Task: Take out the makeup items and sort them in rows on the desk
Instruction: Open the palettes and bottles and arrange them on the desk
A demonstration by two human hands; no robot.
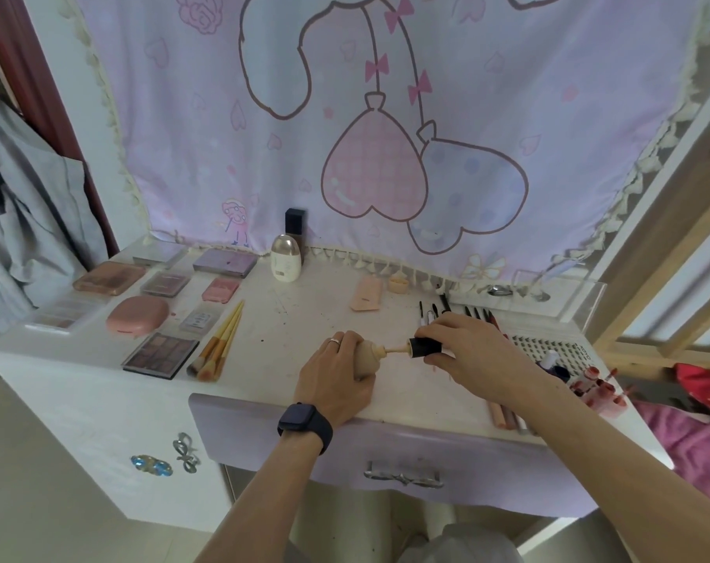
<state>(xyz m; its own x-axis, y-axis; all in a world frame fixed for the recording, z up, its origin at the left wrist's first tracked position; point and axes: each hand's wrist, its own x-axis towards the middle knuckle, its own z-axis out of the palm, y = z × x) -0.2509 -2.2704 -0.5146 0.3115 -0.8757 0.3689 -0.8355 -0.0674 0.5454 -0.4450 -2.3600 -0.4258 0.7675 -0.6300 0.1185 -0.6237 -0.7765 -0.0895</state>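
Observation:
A beige foundation bottle lies on its side near the front of the white desk, and my left hand grips its body. My right hand holds the bottle's black cap, pulled a little away from the neck so a thin beige stem shows between them. Several palettes and a pink compact sit in rows at the left. Makeup brushes lie beside them.
A white oval bottle and a black bottle stand at the back by the curtain. A peach tube, dark pencils, a lash tray and lip glosses lie to the right. A drawer front juts out below.

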